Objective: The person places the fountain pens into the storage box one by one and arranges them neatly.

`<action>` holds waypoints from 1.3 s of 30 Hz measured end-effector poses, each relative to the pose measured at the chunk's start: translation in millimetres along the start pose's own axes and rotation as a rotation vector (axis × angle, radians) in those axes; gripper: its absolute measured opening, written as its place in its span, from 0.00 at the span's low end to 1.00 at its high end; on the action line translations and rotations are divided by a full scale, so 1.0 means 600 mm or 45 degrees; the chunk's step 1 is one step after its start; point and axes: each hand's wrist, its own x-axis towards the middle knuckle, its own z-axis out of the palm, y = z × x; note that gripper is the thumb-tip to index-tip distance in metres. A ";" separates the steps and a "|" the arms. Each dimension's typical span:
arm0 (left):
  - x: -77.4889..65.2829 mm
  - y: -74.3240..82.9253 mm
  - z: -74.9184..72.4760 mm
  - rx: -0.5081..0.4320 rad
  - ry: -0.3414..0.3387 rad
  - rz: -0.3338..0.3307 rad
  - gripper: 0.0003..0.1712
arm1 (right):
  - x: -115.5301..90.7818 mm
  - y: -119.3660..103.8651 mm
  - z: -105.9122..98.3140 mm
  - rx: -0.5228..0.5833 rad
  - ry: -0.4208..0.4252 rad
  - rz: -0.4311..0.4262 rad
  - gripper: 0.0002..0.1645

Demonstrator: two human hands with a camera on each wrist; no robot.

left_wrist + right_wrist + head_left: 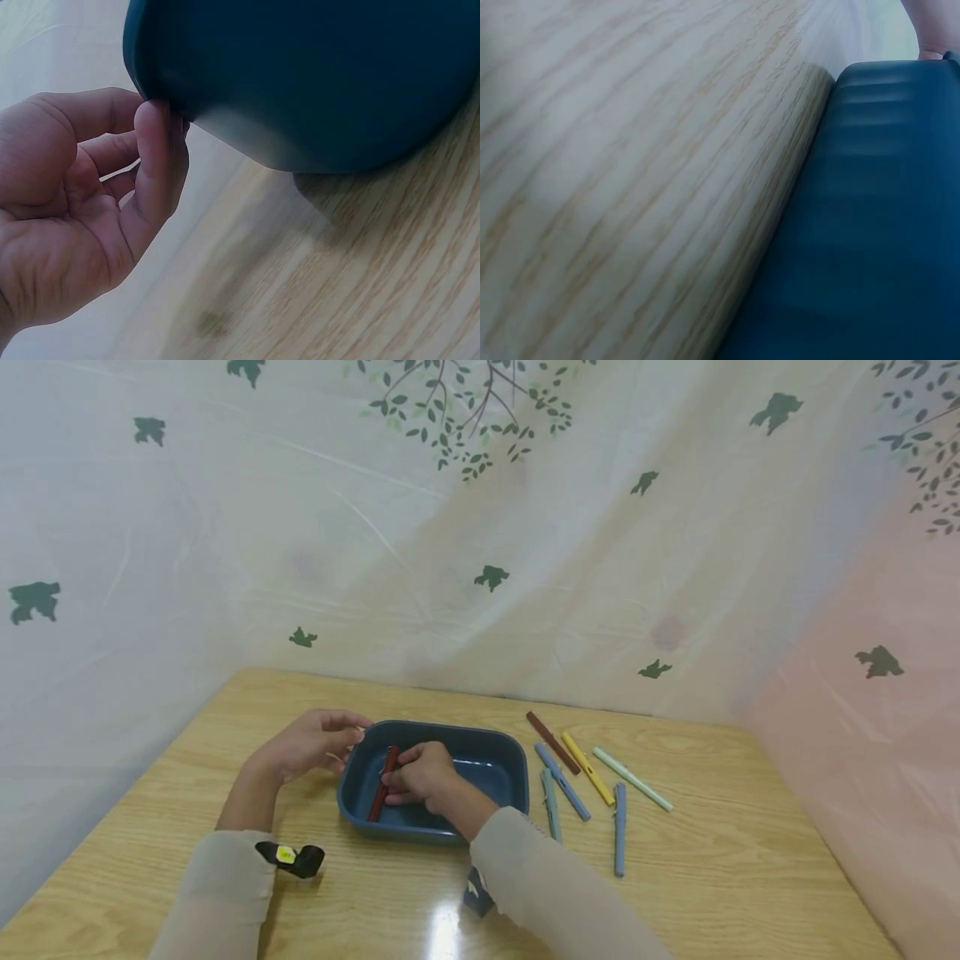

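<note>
A dark blue rectangular tray [435, 835] rests on the wooden table; its outer wall fills much of both wrist views. My left hand [318, 743] is at the tray's left end, fingers bent, gripping its rim by the far corner. In the left wrist view, the fingertips of that left hand [82, 187] meet at the tray's edge [300, 82]. My right hand [427, 774] reaches inside the tray and pinches a dark red pen [377, 800], which lies lengthwise along the left end. The right wrist view shows the tray's side [855, 225], not the right hand.
Right of the tray lie a brownish-red pen [553, 743], a yellow pen [587, 768], a pale green pen [632, 779], a teal pen [551, 806] and blue pens [620, 829]. A patterned curtain [420, 552] hangs behind the table [720, 860].
</note>
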 end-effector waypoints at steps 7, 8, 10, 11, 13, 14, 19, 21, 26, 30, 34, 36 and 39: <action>-0.002 0.004 0.000 0.010 -0.001 0.005 0.25 | 0.001 -0.003 -0.011 0.040 -0.007 -0.015 0.20; -0.002 0.004 0.000 0.015 0.000 0.005 0.25 | 0.001 -0.005 -0.013 0.044 -0.009 -0.015 0.20; -0.003 0.004 0.000 0.021 0.002 0.009 0.26 | 0.000 -0.008 -0.018 0.037 -0.020 -0.022 0.20; -0.003 0.004 0.000 0.023 0.004 0.009 0.26 | -0.001 -0.011 -0.021 0.030 -0.027 -0.030 0.20; -0.003 0.003 0.000 0.027 0.008 0.010 0.26 | -0.003 -0.016 -0.027 0.005 -0.033 -0.047 0.20; -0.004 0.003 0.000 0.025 0.010 0.010 0.26 | -0.005 -0.019 -0.031 -0.014 -0.036 -0.058 0.19; -0.005 0.001 0.002 0.025 0.021 0.009 0.26 | -0.014 -0.035 -0.049 -0.082 -0.069 -0.107 0.19; -0.005 0.001 0.002 0.027 0.025 0.009 0.26 | -0.017 -0.040 -0.057 -0.099 -0.091 -0.121 0.20; -0.004 -0.002 0.005 0.019 0.025 0.008 0.25 | -0.026 -0.054 -0.077 -0.104 -0.132 -0.157 0.21; -0.002 -0.003 0.006 0.013 0.030 0.001 0.24 | -0.037 -0.065 -0.096 -0.125 -0.138 -0.195 0.23; -0.001 -0.005 0.008 0.011 0.037 -0.004 0.24 | -0.048 -0.076 -0.119 -0.176 -0.136 -0.247 0.22; -0.001 -0.005 0.008 0.014 0.037 -0.002 0.24 | -0.051 -0.080 -0.132 -0.195 -0.128 -0.262 0.22; -0.001 -0.005 0.008 0.027 0.037 0.006 0.24 | -0.058 -0.089 -0.152 -0.215 -0.112 -0.260 0.22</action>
